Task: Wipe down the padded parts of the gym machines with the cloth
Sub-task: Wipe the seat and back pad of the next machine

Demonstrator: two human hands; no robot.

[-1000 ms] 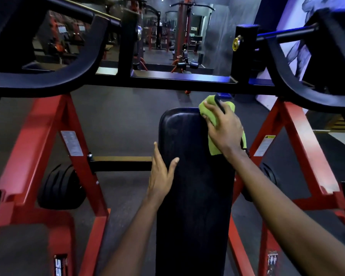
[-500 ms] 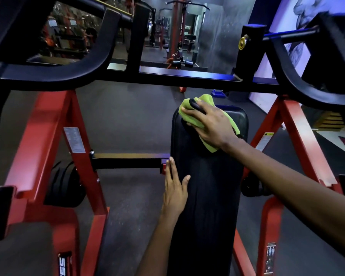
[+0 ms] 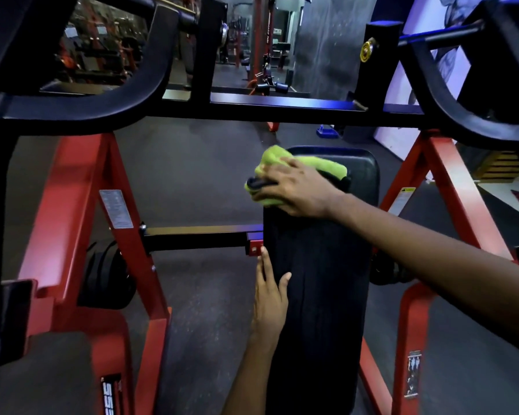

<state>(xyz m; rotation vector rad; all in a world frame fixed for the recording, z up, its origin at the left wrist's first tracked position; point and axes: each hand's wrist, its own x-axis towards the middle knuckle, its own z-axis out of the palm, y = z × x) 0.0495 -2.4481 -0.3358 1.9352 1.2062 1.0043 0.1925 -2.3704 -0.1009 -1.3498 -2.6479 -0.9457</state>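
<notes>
So the right hand [image 3: 297, 190] sits just above the middle of the frame, fingers curled over a bunched-up green cloth [image 3: 273, 157] and holding it down on the upper left corner of the long black pad [image 3: 318, 295]. Part of the cloth sticks out past the pad's left edge, and there's a dark bit of it between the fingers, can't really tell what that is. The left hand [image 3: 270, 301] is lower down in the centre, not grabbing anything, just laid flat with straight fingers along the pad's left edge and the thumb resting on the top face.

Out from there, a black bar [image 3: 198, 238] runs left from the pad to the red frame [image 3: 81, 205], which has a pale label [image 3: 116, 209] stuck on it. Black weight plates [image 3: 108, 274] sit behind that leg at lower left. A black crossbar [image 3: 282, 110] spans the upper frame, with the dark gym floor [image 3: 198, 181] below it.
</notes>
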